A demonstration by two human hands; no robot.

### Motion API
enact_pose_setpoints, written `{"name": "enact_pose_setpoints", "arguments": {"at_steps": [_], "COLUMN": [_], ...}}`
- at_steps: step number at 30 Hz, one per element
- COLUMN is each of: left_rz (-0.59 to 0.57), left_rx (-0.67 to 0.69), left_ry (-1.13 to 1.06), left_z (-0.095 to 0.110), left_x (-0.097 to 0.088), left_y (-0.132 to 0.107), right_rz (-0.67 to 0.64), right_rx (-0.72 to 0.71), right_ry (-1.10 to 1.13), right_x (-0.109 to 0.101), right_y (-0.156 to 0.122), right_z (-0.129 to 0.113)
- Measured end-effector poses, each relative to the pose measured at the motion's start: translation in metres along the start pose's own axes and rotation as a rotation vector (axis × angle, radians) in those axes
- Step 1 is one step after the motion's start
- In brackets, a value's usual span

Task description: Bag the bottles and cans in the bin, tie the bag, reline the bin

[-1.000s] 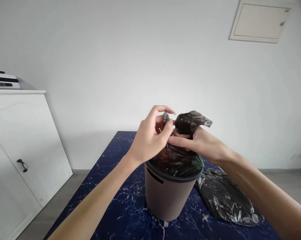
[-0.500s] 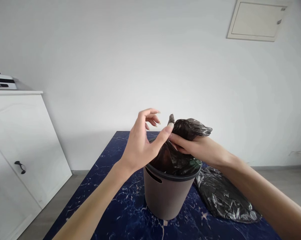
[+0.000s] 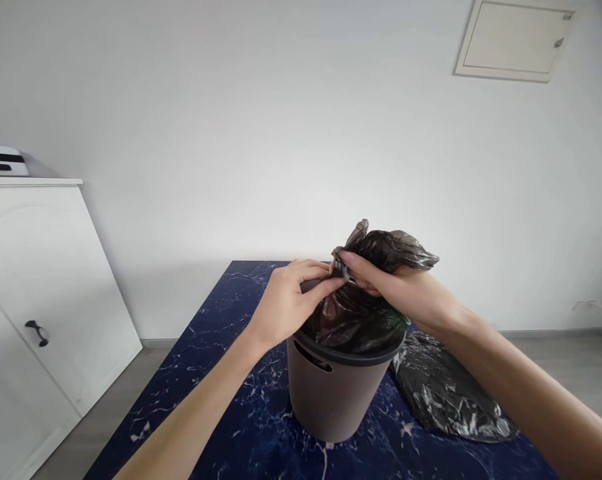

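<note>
A grey-brown round bin [image 3: 331, 393] stands on a dark blue marbled table [image 3: 231, 400]. A black plastic bag [image 3: 361, 313] fills the bin and bunches up above its rim. My left hand [image 3: 285, 303] pinches a twisted end of the bag at its top. My right hand [image 3: 405, 293] grips the gathered neck of the bag from the right, fingers closed, meeting the left fingertips.
A second black plastic bag [image 3: 451, 397] lies flat on the table right of the bin. A white cabinet [image 3: 35, 300] with a dark handle stands at the left, a printer-like device [image 3: 1, 159] on top. A white wall panel [image 3: 513, 43] hangs upper right.
My left hand had opened and lifted off the bag, and has now come back down and pinched its top. The right hand kept its hold on the bunched neck.
</note>
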State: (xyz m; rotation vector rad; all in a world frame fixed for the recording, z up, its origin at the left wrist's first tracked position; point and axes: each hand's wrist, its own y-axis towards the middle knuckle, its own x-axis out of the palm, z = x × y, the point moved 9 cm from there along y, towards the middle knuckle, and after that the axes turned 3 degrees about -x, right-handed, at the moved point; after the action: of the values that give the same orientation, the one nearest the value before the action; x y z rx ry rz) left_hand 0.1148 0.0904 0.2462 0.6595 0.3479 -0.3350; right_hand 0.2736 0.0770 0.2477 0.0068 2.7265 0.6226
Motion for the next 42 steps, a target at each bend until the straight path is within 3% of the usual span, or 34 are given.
{"name": "enact_pose_setpoints", "arguments": {"at_steps": [3, 8, 11, 17, 23, 30, 38, 42], "left_rz": [0.068, 0.305, 0.340, 0.207, 0.000, -0.165, -0.212, -0.157], "left_rx": [-0.075, -0.157, -0.150, -0.105, -0.037, -0.059, -0.073, -0.043], "left_ry": [-0.123, -0.441, -0.598, -0.717, -0.563, -0.409, -0.349, -0.369], "left_z": [-0.014, -0.043, -0.049, -0.038, -0.013, -0.007, -0.005, -0.001], "left_x": [-0.006, -0.019, -0.019, -0.014, 0.003, 0.016, 0.018, 0.014], "left_y": [-0.003, -0.008, -0.005, 0.001, -0.004, -0.008, -0.012, -0.009], "right_rz": [-0.015, 0.077, 0.082, 0.084, 0.060, -0.045, -0.151, -0.080], "right_rx": [0.008, 0.010, 0.024, 0.001, 0.152, 0.145, 0.087, 0.080], "right_ry": [0.159, 0.674, 0.799, 0.828, 0.835, 0.668, 0.683, 0.612], "right_x": [0.003, -0.004, -0.006, -0.004, 0.016, 0.025, 0.028, 0.023], "right_y": [-0.001, 0.005, 0.010, 0.013, 0.009, 0.006, 0.006, 0.005], "right_z": [0.002, 0.011, 0.015, 0.010, 0.013, 0.018, 0.019, 0.019]}}
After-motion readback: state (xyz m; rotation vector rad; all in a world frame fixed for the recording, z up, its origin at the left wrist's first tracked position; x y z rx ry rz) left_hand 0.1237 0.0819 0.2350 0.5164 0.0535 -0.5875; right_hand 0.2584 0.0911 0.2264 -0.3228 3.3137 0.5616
